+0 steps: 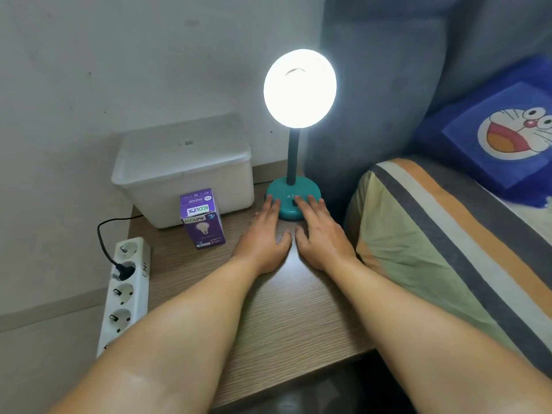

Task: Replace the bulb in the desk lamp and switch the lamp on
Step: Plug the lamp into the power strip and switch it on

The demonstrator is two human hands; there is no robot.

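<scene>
The desk lamp stands at the back of the wooden bedside table [268,309], its bulb [300,88] glowing bright white on a dark gooseneck [292,158]. Its teal round base [291,200] carries a small black switch [295,202]. My left hand [263,239] lies flat on the table, fingers apart, fingertips touching the base's left front. My right hand [321,234] lies flat beside it, fingertips resting on the base next to the switch. Neither hand holds anything. A purple bulb box [202,218] stands upright left of my left hand.
A white lidded plastic bin [185,171] sits behind the bulb box against the wall. A white power strip [127,291] hangs off the table's left edge with a black plug [124,270] in it. A bed with a striped pillow [433,249] borders the right.
</scene>
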